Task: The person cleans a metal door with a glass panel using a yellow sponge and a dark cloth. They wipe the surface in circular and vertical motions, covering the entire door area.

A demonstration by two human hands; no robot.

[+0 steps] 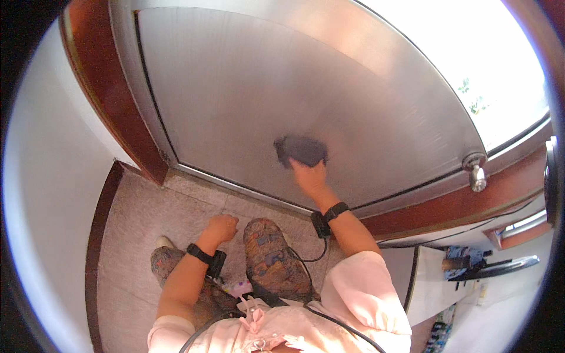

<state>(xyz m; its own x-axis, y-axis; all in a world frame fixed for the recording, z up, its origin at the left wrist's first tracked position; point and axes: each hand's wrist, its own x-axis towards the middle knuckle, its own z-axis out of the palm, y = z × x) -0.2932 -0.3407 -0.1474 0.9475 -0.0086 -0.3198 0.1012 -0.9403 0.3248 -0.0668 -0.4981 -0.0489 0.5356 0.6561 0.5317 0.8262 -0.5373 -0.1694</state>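
Note:
My right hand (310, 175) presses a dark grey-purple cloth (303, 150) against the lower part of a smooth grey metal door panel (235, 88). Its fingers are closed on the bunched cloth, and part of them is hidden behind it. Lower and to the left, my left hand (222, 227) hangs above the floor beside my knee. The fingers there are curled into a loose fist, with nothing showing in them. A metal door knob (478, 176) sticks out near the panel's right edge, away from both hands.
Reddish-brown wooden frame (112, 88) borders the door on the left. Stone-like floor tiles (126, 235) lie below, edged by a dark skirting (97, 253). At the right stands a white cabinet (438, 282) beside a curved metal handle (509, 267). Black cables run from my wrist straps.

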